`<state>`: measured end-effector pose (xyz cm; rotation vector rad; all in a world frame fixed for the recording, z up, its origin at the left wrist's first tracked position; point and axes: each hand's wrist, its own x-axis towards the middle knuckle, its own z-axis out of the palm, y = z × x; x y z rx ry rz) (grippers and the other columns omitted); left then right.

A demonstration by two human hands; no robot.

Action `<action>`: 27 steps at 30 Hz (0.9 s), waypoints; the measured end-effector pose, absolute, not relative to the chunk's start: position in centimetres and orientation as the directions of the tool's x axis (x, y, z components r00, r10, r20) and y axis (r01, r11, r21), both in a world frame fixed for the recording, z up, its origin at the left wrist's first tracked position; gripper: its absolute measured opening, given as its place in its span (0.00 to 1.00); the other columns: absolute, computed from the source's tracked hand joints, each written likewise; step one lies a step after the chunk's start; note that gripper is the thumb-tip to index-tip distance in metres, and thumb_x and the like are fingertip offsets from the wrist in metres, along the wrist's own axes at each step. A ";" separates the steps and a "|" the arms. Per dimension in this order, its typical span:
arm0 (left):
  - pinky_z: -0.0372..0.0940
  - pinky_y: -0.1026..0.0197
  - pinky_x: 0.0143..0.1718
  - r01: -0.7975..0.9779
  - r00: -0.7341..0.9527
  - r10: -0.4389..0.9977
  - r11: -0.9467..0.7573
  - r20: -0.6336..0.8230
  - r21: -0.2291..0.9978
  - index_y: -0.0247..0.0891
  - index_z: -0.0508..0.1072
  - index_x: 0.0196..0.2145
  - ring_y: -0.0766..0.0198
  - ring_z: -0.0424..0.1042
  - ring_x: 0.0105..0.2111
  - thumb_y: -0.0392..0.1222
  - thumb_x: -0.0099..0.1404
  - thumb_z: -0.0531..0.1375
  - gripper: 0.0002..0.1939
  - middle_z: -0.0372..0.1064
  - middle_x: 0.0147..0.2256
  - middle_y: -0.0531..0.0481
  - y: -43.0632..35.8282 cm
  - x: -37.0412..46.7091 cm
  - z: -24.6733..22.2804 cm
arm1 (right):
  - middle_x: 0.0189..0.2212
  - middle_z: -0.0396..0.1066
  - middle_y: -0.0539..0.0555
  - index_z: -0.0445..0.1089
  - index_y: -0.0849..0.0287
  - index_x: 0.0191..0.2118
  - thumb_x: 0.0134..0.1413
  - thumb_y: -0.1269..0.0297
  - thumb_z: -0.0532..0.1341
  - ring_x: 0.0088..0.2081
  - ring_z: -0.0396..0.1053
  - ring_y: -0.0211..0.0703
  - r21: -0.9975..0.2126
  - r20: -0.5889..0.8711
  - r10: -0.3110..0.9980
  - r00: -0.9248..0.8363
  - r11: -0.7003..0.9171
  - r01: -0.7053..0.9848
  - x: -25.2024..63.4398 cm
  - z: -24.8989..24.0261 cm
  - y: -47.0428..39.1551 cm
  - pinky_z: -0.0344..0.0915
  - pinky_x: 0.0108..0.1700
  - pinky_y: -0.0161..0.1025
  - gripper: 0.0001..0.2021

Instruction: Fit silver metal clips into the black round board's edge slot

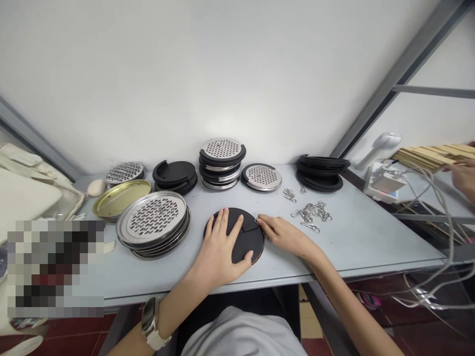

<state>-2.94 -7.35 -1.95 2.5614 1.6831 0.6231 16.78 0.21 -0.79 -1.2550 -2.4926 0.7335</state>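
A black round disc lies on the grey table in front of me. My left hand rests on it, palm down and fingers spread. At the disc's upper right edge, my right hand pinches a small wire clip whose bent end shows against the disc; the fingers hide the rest of it. Loose wire clips lie in a tangle to the right of that hand. To the left of the disc stands a stack of round metal grater plates.
Behind are a tall stack of grater plates in black rims, another rimmed grater, and black rims. Gold-coloured round plates lie at left. Cables hang past the right edge, near another person's hand.
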 end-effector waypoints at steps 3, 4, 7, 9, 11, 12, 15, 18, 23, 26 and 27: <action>0.43 0.37 0.60 0.878 0.342 0.884 -0.421 0.320 0.227 0.35 0.48 0.63 0.42 0.38 0.63 0.50 0.59 0.55 0.38 0.37 0.65 0.38 -7.4 -2.9 -1.9 | 0.21 0.63 0.48 0.59 0.57 0.30 0.65 0.63 0.43 0.23 0.60 0.38 -0.534 -0.006 0.804 -0.595 0.501 0.682 16.7 -0.6 0.2 0.52 0.30 0.34 0.14; 0.43 0.38 0.60 0.878 0.340 0.885 -0.420 0.319 0.229 0.35 0.48 0.63 0.42 0.38 0.63 0.50 0.59 0.55 0.38 0.38 0.64 0.38 -7.4 -2.9 -1.9 | 0.22 0.64 0.49 0.60 0.57 0.31 0.65 0.64 0.43 0.24 0.61 0.38 -0.532 -0.004 0.804 -0.595 0.501 0.682 16.7 -0.5 0.2 0.52 0.30 0.34 0.14; 0.43 0.37 0.60 0.879 0.332 0.887 -0.414 0.321 0.235 0.35 0.49 0.63 0.42 0.39 0.63 0.49 0.59 0.56 0.38 0.38 0.64 0.37 -7.4 -2.8 -2.0 | 0.23 0.65 0.50 0.62 0.57 0.32 0.65 0.65 0.44 0.24 0.61 0.38 -0.529 -0.013 0.808 -0.589 0.495 0.689 16.6 -0.2 0.1 0.52 0.30 0.35 0.14; 0.43 0.37 0.60 0.879 0.328 0.887 -0.413 0.326 0.238 0.35 0.49 0.63 0.41 0.39 0.63 0.49 0.59 0.56 0.38 0.38 0.64 0.37 -7.4 -2.8 -2.1 | 0.21 0.64 0.50 0.62 0.57 0.30 0.65 0.65 0.44 0.22 0.59 0.38 -0.526 -0.035 0.814 -0.579 0.478 0.703 16.4 0.0 0.0 0.52 0.28 0.34 0.14; 0.43 0.37 0.59 0.880 0.325 0.888 -0.410 0.325 0.240 0.35 0.49 0.63 0.41 0.39 0.63 0.49 0.58 0.56 0.38 0.37 0.64 0.36 -7.4 -2.8 -2.1 | 0.19 0.62 0.49 0.61 0.57 0.29 0.65 0.65 0.44 0.21 0.57 0.37 -0.521 -0.050 0.824 -0.564 0.460 0.719 16.3 0.1 -0.2 0.51 0.27 0.34 0.14; 0.43 0.37 0.60 0.881 0.323 0.890 -0.406 0.321 0.241 0.35 0.49 0.63 0.41 0.40 0.63 0.49 0.58 0.56 0.38 0.38 0.64 0.36 -7.4 -2.8 -2.1 | 0.19 0.61 0.48 0.60 0.57 0.28 0.65 0.65 0.44 0.20 0.56 0.36 -0.519 -0.052 0.828 -0.558 0.455 0.724 16.3 0.2 -0.2 0.50 0.26 0.34 0.14; 0.43 0.37 0.60 0.883 0.319 0.894 -0.401 0.315 0.244 0.34 0.49 0.63 0.41 0.40 0.63 0.49 0.58 0.56 0.38 0.38 0.64 0.35 -7.4 -2.8 -2.0 | 0.18 0.60 0.47 0.59 0.57 0.27 0.64 0.65 0.44 0.19 0.54 0.36 -0.511 -0.043 0.835 -0.548 0.453 0.730 16.3 0.2 -0.4 0.49 0.25 0.34 0.14; 0.43 0.37 0.60 0.885 0.319 0.894 -0.401 0.316 0.239 0.34 0.49 0.63 0.41 0.39 0.63 0.49 0.58 0.56 0.38 0.37 0.64 0.35 -7.4 -2.8 -1.9 | 0.18 0.59 0.47 0.57 0.56 0.26 0.64 0.64 0.44 0.20 0.54 0.36 -0.504 -0.027 0.836 -0.547 0.462 0.730 16.3 0.1 -0.4 0.50 0.26 0.33 0.15; 0.43 0.38 0.60 0.886 0.323 0.893 -0.401 0.314 0.231 0.33 0.48 0.63 0.42 0.39 0.63 0.49 0.59 0.55 0.39 0.38 0.64 0.35 -7.4 -2.8 -2.0 | 0.18 0.59 0.47 0.58 0.57 0.26 0.64 0.64 0.44 0.20 0.54 0.36 -0.489 -0.018 0.832 -0.554 0.476 0.731 16.5 0.0 -0.4 0.51 0.26 0.33 0.15; 0.45 0.37 0.59 0.881 0.320 0.888 -0.407 0.329 0.241 0.34 0.48 0.63 0.41 0.40 0.63 0.49 0.58 0.56 0.38 0.38 0.64 0.36 -7.5 -2.9 -2.0 | 0.18 0.60 0.47 0.58 0.57 0.27 0.64 0.65 0.45 0.19 0.54 0.36 -0.473 -0.013 0.837 -0.548 0.478 0.740 16.5 -0.1 -0.5 0.50 0.25 0.33 0.14; 0.45 0.37 0.59 0.880 0.320 0.888 -0.408 0.331 0.242 0.35 0.48 0.63 0.41 0.40 0.63 0.49 0.59 0.56 0.38 0.38 0.64 0.36 -7.5 -2.9 -2.0 | 0.18 0.60 0.47 0.58 0.57 0.27 0.64 0.65 0.45 0.19 0.54 0.36 -0.467 -0.008 0.839 -0.544 0.478 0.744 16.5 -0.1 -0.6 0.50 0.25 0.33 0.14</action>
